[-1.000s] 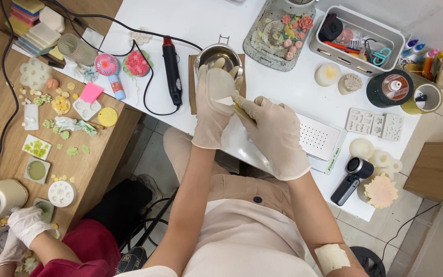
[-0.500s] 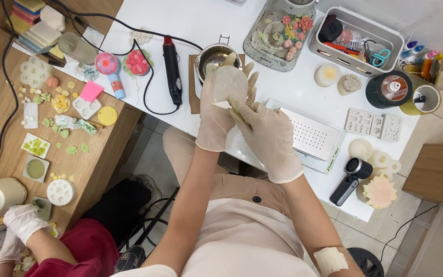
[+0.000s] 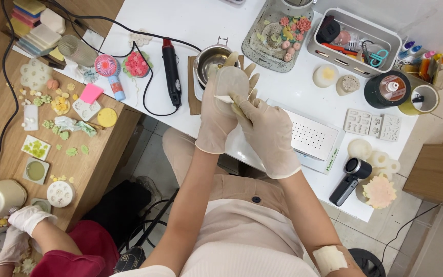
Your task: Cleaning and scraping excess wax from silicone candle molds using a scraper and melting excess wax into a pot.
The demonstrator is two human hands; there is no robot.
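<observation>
Both my hands wear pale gloves and meet over the near edge of the white table (image 3: 190, 25). My left hand (image 3: 216, 113) grips a flat, oval, whitish wax piece (image 3: 230, 81) held upright. My right hand (image 3: 267, 131) presses a small pale stick-like tool (image 3: 225, 99) against the piece's lower edge. Just behind them stands a small metal pot (image 3: 212, 59) on a brown mat. A white perforated box-shaped device (image 3: 311, 138) lies right of my hands.
A black heat tool (image 3: 171, 72) with its cord lies left of the pot. Behind are a grey tray of wax flowers (image 3: 278, 36) and a white bin of tools (image 3: 355, 36). On the wooden table (image 3: 108, 149) at left, another person's gloved hands (image 3: 24, 220) work among moulds.
My hands lifted the wax piece from low over the white device toward the pot and turned it upright. My right hand now works at its lower edge.
</observation>
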